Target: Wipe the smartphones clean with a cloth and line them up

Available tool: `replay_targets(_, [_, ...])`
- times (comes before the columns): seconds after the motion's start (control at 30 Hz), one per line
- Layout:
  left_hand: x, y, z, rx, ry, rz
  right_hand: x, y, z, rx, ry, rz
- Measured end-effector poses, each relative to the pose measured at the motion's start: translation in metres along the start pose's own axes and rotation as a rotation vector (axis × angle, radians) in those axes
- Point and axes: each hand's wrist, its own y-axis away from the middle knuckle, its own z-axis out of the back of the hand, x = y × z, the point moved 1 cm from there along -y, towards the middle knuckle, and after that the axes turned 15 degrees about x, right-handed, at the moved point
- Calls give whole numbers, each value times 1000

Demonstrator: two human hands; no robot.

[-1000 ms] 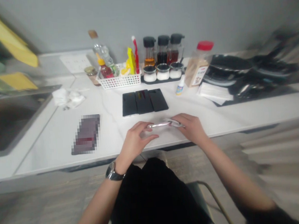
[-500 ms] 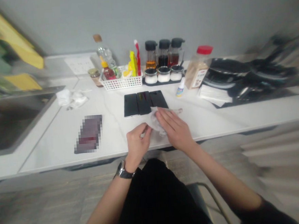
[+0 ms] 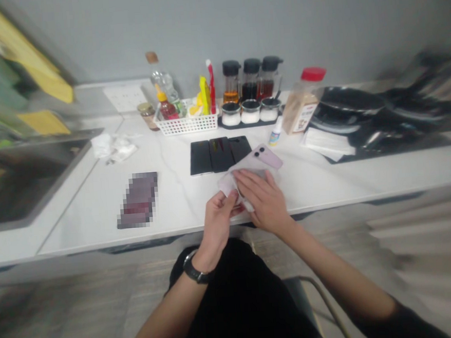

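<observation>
A lilac smartphone (image 3: 271,159) is tilted over the counter's front part, its back with two camera lenses facing up. My left hand (image 3: 218,216) is closed on its near end, thumb on top. Over the phone's back my right hand (image 3: 267,199) lies with fingers together, pressing a crumpled white tissue (image 3: 228,178) on it. The tissue and my fingers hide the phone's middle. Just beyond, three dark phones lie side by side: a left one (image 3: 200,158), a middle one (image 3: 221,154) and a right one (image 3: 240,147), partly covered.
A blurred-out dark slab (image 3: 138,200) lies on the left of the white counter (image 3: 182,208). Crumpled tissues (image 3: 116,147) are by the sink (image 3: 37,192). Behind stand a white basket (image 3: 187,125), seasoning jars (image 3: 251,111), a small spray bottle (image 3: 275,132), folded tissues (image 3: 327,142) and pans (image 3: 352,101).
The phone has turned so its lilac back and lenses now show beyond my right hand. My left hand has moved a little right, nearer the right one. The view has shifted slightly.
</observation>
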Motion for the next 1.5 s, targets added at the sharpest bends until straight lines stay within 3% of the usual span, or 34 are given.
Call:
replay_targets(0.1, [0, 7, 1, 3, 36, 3, -5, 2, 3, 6, 39, 102])
replay_targets(0.27, [-4, 15, 6, 9, 26, 67, -7, 2, 5, -126, 13, -11])
replay_targets(0.43, [-8, 21, 9, -8, 68, 55, -1, -1, 3, -77, 58, 195])
replay_targets(0.57, [-13, 27, 13, -18, 18, 105, -6, -3, 5, -217, 28, 61])
replay_targets(0.73, [-13, 31, 20, -25, 32, 56, 4, -5, 3, -70, 24, 238])
replay_targets(0.9, [-15, 32, 26, -3, -209, 40, 9, -20, 6, 29, -24, 83])
replay_targets(1.07, [-21, 33, 26, -31, -338, -54, 16, -28, 6, 187, -123, 168])
replay_targets(1.23, [-26, 33, 28, -6, -341, -62, 11, -24, 0, 111, -101, -5])
replay_targets(1.4, [-25, 30, 32, -47, -363, -100, 23, -24, -6, 196, -117, 140])
replay_targets(1.5, [-24, 32, 34, -40, -295, -88, 17, -23, -7, 140, -93, 43])
